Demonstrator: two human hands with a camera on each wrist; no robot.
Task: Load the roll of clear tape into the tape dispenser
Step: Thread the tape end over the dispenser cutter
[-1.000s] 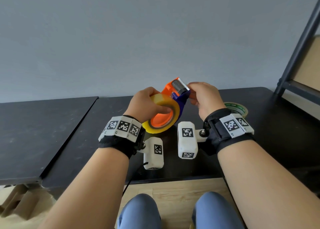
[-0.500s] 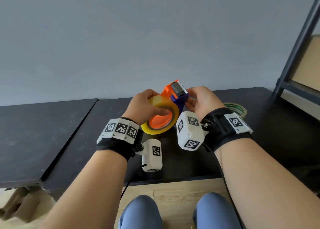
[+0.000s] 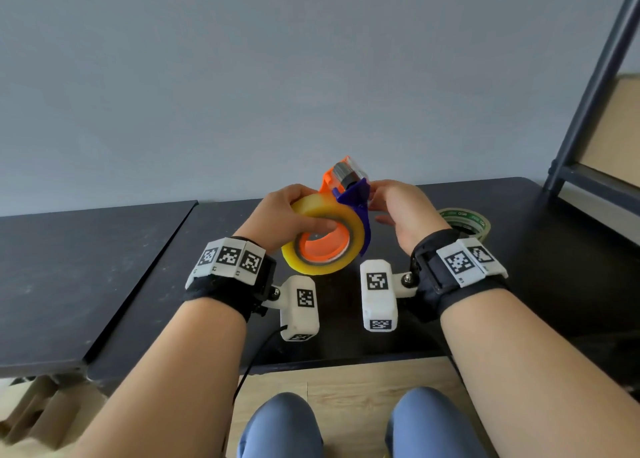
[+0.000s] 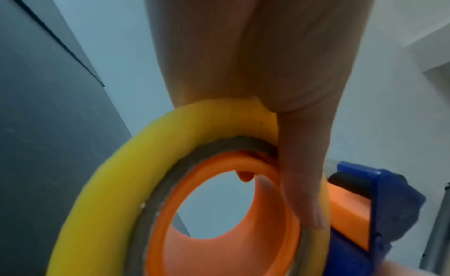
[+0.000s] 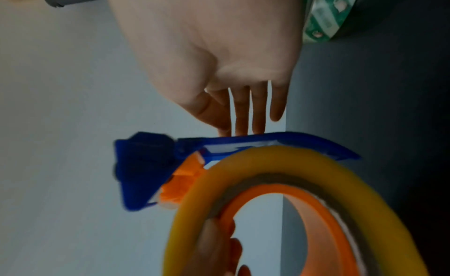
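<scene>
The clear tape roll (image 3: 311, 267), yellowish with a grey core, sits around the orange hub (image 3: 322, 250) of the orange and blue tape dispenser (image 3: 349, 194), held up above the black table (image 3: 519, 250). My left hand (image 3: 287, 215) grips the roll, thumb (image 4: 302, 184) laid across its face into the hub (image 4: 219, 251). My right hand (image 3: 401, 212) is at the right of the dispenser, its straight fingers (image 5: 258, 114) touching the blue guard (image 5: 243, 140) beside the roll (image 5: 268, 157). The dispenser's grey roller end points up and away.
A green-printed tape roll (image 3: 467, 218) lies flat on the table just right of my right hand. A second dark table (image 3: 69, 267) adjoins on the left. A dark shelf frame (image 3: 595, 77) stands at the right. My knees are below the table's front edge.
My right hand left its pinch at the dispenser's head, and its fingers now lie straight on the blue guard. The left hand kept its grip on the roll.
</scene>
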